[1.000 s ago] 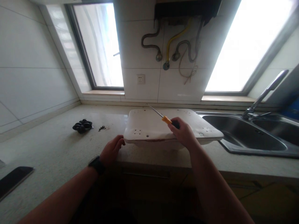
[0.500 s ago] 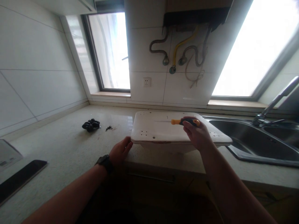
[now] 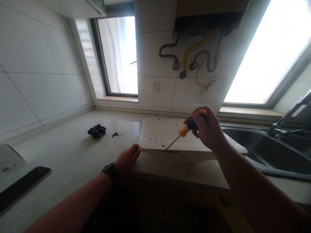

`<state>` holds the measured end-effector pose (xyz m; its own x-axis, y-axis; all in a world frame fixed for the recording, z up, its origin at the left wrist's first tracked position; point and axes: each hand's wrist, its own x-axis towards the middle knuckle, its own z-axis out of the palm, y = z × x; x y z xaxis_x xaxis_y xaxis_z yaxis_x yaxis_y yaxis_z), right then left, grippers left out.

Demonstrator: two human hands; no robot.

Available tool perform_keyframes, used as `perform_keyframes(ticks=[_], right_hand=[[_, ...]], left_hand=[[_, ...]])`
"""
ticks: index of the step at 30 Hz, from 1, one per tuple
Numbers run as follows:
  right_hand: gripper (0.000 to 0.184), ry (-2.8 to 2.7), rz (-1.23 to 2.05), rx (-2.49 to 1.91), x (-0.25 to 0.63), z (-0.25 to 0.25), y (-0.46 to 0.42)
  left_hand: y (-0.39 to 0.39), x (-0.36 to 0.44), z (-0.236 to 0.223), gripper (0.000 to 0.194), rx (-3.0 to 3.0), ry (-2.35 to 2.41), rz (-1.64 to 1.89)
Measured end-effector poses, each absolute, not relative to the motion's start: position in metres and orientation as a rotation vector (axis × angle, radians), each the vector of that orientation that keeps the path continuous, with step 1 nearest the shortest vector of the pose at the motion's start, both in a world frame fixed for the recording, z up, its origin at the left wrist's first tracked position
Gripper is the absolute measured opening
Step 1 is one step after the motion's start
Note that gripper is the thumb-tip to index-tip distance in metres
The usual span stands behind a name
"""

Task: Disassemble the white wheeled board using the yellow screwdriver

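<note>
A white box-like piece (image 3: 155, 127) with rounded corners lies on the countertop, small holes grouped near its corners. My left hand (image 3: 126, 157) is closed on its front left corner, with some fingers hidden by the edge. In my right hand (image 3: 206, 127) is a screwdriver (image 3: 184, 130) with an orange and black handle. The hand wraps round the handle, and the shaft slants down left, its tip at the front edge close to a round hole. Left of the box sit several black casters (image 3: 97, 130) in a cluster and a small pile of dark screws (image 3: 115, 134).
A steel sink (image 3: 262, 152) with a faucet (image 3: 289, 113) is at the right. A dark phone (image 3: 24, 187) lies on the countertop (image 3: 73, 161) at the left, near a pale box (image 3: 11, 161). Pipes and a wall socket (image 3: 155, 87) are behind.
My right hand has raised and tilted the screwdriver, so its tip now points down at the front edge instead of lying level above the surface. My left hand stays on the corner.
</note>
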<state>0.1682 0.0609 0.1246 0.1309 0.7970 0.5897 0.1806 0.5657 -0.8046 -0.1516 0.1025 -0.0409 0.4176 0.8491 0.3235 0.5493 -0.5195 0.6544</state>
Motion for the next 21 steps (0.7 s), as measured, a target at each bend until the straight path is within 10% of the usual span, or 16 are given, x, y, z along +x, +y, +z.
perform_keyframes(ticks=[21], right_hand=[[0.042,-1.699,0.075,-1.209,0.147,0.147,0.081]], left_hand=[[0.107,-0.154,-0.047,0.027,2.236,1.186,0.849]])
